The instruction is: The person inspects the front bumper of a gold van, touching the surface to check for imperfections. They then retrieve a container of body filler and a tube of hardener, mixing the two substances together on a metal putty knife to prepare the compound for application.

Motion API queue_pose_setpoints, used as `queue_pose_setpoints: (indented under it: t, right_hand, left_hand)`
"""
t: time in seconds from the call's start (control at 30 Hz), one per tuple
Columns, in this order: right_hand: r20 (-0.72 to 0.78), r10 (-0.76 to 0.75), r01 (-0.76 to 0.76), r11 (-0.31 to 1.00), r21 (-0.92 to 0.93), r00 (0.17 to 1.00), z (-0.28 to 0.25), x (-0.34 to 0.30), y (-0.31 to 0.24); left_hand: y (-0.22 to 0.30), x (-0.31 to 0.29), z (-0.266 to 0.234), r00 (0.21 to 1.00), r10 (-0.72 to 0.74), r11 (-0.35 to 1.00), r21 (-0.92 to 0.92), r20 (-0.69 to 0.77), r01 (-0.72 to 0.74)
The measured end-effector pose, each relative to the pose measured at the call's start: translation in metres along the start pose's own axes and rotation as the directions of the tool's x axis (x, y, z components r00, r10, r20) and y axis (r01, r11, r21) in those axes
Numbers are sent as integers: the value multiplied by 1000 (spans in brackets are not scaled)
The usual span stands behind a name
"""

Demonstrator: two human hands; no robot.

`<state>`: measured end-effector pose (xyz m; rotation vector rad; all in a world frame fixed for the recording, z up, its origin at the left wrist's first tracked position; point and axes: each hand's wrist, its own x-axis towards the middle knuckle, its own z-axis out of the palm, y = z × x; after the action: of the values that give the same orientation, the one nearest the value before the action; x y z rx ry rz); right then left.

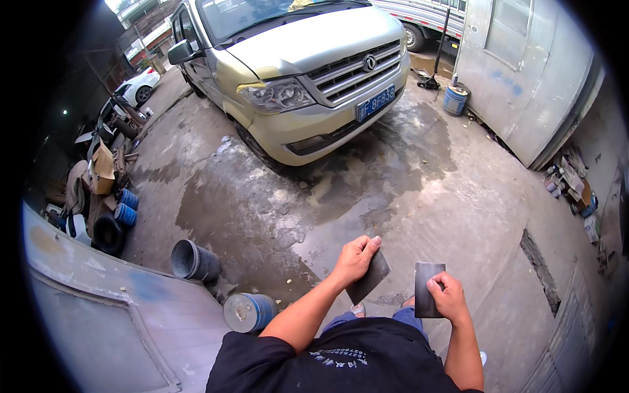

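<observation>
Two thin, dark, flat rectangular plates are held out above the wet, stained concrete floor (419, 190) of a repair yard, in front of a beige van (295, 72). The left hand (356, 259) is closed on the upper edge of the left plate (371, 278), which is tilted on a diagonal; the right hand (448, 296) is gripped around the lower half of the right plate (427, 278), held upright. The plates are kept just apart, not touching. Either plate could be dropped onto the slick floor, since each is pinched only by one edge, and fingers could be nicked if the edges are sharp. A blue drum (249, 312) and a toppled black bucket (194, 261) are seen near the feet and could be tripped over.
</observation>
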<state>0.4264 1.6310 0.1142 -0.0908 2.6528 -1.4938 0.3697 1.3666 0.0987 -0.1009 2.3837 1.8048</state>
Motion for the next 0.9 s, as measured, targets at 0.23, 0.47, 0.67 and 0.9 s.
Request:
queue_pose_setpoints:
  t: [0.23, 0.47, 0.67, 0.9]
  right_hand:
    - [-96, -100, 108, 991, 75, 990, -4, 12, -9]
    - [-123, -100, 133, 946, 297, 987, 6, 19, -5]
    - [6, -71, 66, 955, 289, 997, 10, 13, -9]
    - [132, -11, -26, 961, 276, 991, 7, 9, -19]
  left_hand:
    - [-20, -14, 31, 960, 58, 941, -337, 274, 40]
    - [-1, -26, 54, 865, -39, 879, -394, 501, 268]
    - [12, -8, 46, 895, -112, 903, -332, 432, 273]
    - [-6, 35, 41, 962, -76, 702, -672, 262, 238]
